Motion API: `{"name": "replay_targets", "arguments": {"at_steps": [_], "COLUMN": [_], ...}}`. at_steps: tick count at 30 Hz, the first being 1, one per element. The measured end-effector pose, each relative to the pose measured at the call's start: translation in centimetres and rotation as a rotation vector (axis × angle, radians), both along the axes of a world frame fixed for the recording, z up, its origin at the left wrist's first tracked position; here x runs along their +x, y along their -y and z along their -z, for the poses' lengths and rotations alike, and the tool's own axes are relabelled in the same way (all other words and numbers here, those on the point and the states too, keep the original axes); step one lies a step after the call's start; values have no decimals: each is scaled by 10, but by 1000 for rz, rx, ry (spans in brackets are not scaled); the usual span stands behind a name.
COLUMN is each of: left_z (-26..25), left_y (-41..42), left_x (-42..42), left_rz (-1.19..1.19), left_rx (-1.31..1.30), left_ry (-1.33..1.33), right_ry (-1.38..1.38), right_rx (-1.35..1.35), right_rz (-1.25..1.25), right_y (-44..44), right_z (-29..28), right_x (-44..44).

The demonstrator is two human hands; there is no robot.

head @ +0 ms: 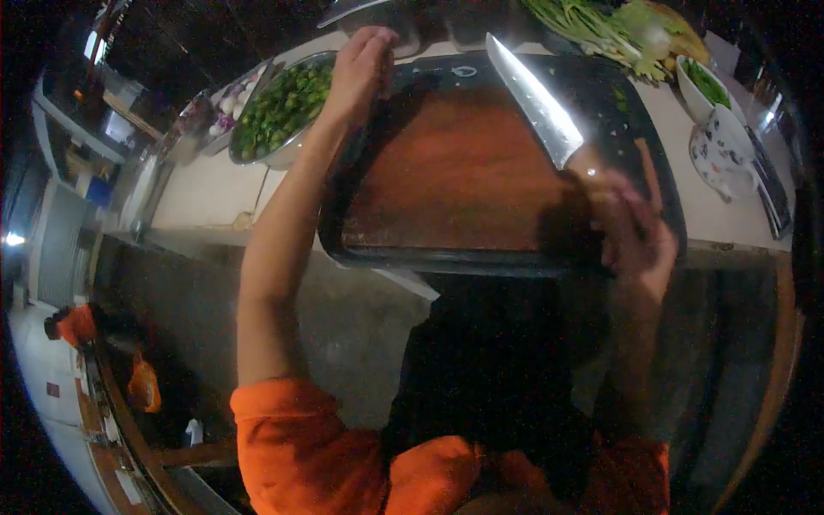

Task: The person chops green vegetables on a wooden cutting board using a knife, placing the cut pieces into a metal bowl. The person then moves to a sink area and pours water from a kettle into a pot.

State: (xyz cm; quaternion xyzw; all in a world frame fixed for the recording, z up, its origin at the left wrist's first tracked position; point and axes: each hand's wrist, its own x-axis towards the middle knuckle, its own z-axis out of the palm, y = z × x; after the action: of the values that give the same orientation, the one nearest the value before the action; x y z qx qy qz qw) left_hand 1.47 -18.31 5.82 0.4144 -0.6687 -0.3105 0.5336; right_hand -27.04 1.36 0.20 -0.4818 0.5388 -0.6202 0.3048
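Note:
My right hand [634, 225] is closed around the handle of a large kitchen knife [537, 103], over the right part of a brown cutting board [444, 174]. The blade points up and to the left. Under the board is a black tray [663, 154] with small white and green bits on it. My left hand [367, 55], fingers curled, is at the tray's far left corner, beside a metal bowl of chopped greens [283, 106]. Whether it holds anything cannot be told.
Leafy greens [611, 32] lie behind the tray at the right. A white bowl of cut greens [705, 84], a patterned white dish [721, 154] and a dark-handled utensil [766, 174] stand at the right. Garlic and onions [235, 103] lie beyond the metal bowl. The counter's front edge [193, 232] runs before me.

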Motion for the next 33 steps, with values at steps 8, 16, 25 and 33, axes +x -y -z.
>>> {"name": "replay_targets", "arguments": {"at_steps": [8, 16, 25, 33], "left_z": [8, 20, 24, 5], "left_y": [44, 46, 81, 32], "left_x": [7, -3, 4, 19], "left_rz": [250, 80, -161, 206], "left_rx": [443, 319, 129, 218], "left_ry": [-379, -156, 638, 360], "right_ry": [-14, -42, -82, -150], "right_rx": [4, 143, 104, 139], "right_rz": [-78, -88, -75, -55], "right_y": [-4, -5, -4, -5], "right_z": [-4, -9, -9, -8], "right_x": [-3, -5, -2, -3]}}
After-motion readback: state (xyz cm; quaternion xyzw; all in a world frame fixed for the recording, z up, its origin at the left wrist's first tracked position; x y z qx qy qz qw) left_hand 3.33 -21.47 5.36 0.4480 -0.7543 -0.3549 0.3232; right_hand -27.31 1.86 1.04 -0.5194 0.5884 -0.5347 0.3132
